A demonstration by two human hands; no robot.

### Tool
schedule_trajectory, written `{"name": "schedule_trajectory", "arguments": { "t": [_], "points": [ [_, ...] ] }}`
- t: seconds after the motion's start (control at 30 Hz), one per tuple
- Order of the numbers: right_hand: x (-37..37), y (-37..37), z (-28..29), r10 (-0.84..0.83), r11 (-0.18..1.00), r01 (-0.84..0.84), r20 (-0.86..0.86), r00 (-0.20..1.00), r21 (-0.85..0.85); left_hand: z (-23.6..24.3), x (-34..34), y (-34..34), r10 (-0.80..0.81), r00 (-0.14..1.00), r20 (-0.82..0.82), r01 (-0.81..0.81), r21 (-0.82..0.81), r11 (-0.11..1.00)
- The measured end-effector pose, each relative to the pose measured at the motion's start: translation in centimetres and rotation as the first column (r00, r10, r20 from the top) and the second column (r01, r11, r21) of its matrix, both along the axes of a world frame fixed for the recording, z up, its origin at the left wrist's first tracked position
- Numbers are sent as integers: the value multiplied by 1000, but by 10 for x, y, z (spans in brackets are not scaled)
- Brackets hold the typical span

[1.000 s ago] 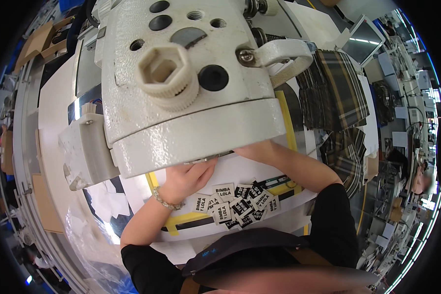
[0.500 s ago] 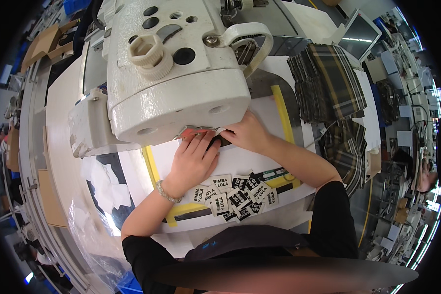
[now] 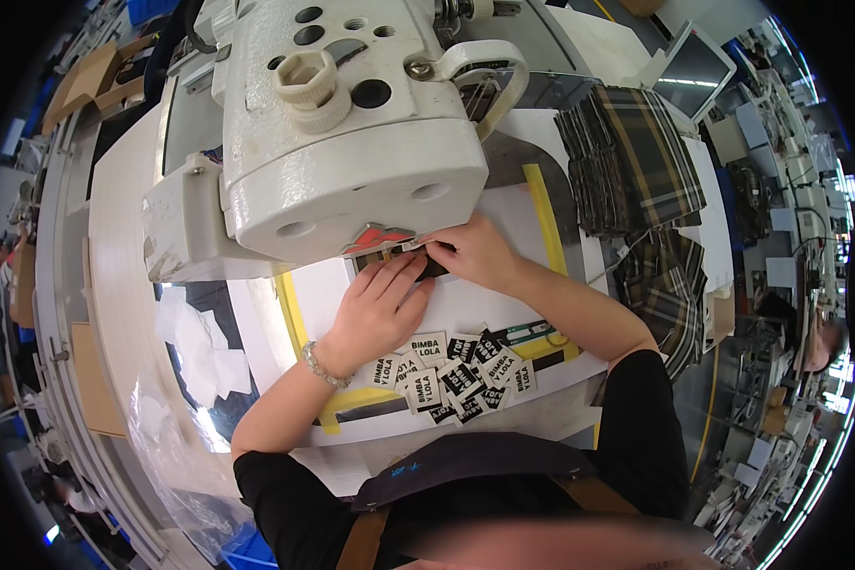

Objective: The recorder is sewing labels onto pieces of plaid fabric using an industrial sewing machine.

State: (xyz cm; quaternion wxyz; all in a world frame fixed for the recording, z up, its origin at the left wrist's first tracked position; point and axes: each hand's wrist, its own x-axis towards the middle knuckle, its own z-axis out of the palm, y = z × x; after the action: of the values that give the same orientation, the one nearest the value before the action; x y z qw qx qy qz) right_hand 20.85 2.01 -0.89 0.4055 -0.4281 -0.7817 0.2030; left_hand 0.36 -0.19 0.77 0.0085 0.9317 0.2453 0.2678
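— Position of left hand [image 3: 380, 309]?
— Palm down, just in front of sewing machine head [image 3: 351, 180]. Fingers stretched forward, tips on dark plaid fabric [image 3: 435, 270]. Cannot tell whether clamped on any edge.

— And right hand [image 3: 472, 255]?
— Opposite, at right side of fabric. Thumb and forefinger close together beside small pale piece [image 3: 416, 245]. Cannot tell whether pinched on that or on fabric edge.

— Contact between both?
— Fingertips nearly meeting; touch too small to tell. Wrists well apart. Pale beaded bracelet [image 3: 323, 369] around left wrist.

— Location of fabric?
— Under lower front edge of machine head, over white work sheet [image 3: 475, 309]. Partly hidden by fingers and by head above. Red emblem [image 3: 378, 237] on head, just over fingertips.

— Nearer to body?
— Loose pile of small black and white labels [image 3: 463, 377], overlapping at various angles, near front edge of sheet. Slim tool with green part [image 3: 527, 334] just beside, at right. Yellow tape [image 3: 548, 220] along sheet borders.

— Right flank?
— Folded plaid stack [image 3: 646, 157]; looser plaid heap [image 3: 670, 285] nearer to body.

— Left flank?
— Crumpled white paper [image 3: 204, 351]; clear plastic film [image 3: 171, 475] nearer; blue bin [image 3: 247, 548] at lower edge. Cardboard box [image 3: 90, 71] farther off, upper left.
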Motion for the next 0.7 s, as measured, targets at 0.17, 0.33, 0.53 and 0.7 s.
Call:
{"name": "schedule_trajectory", "arguments": {
  "t": [0.17, 0.33, 0.53, 0.7],
  "points": [
    [1, 1, 5, 13, 998, -16, 48, 999, 54, 1, -1, 1, -2, 1000, 6, 2, -32, 999],
    [0, 5, 11, 83, 994, -89, 94, 992, 58, -2, -3, 2, 8, 1000, 0, -8, -157, 988],
    [2, 5, 6, 99, 993, -105, 87, 991, 59, -2, -1, 1, 37, 999, -7, -37, -136, 990],
    [10, 3, -1, 102, 963, -155, 234, 967, 222, -4, 0, -5, 159, 981, -115, -170, -84, 982]
  ]
}}
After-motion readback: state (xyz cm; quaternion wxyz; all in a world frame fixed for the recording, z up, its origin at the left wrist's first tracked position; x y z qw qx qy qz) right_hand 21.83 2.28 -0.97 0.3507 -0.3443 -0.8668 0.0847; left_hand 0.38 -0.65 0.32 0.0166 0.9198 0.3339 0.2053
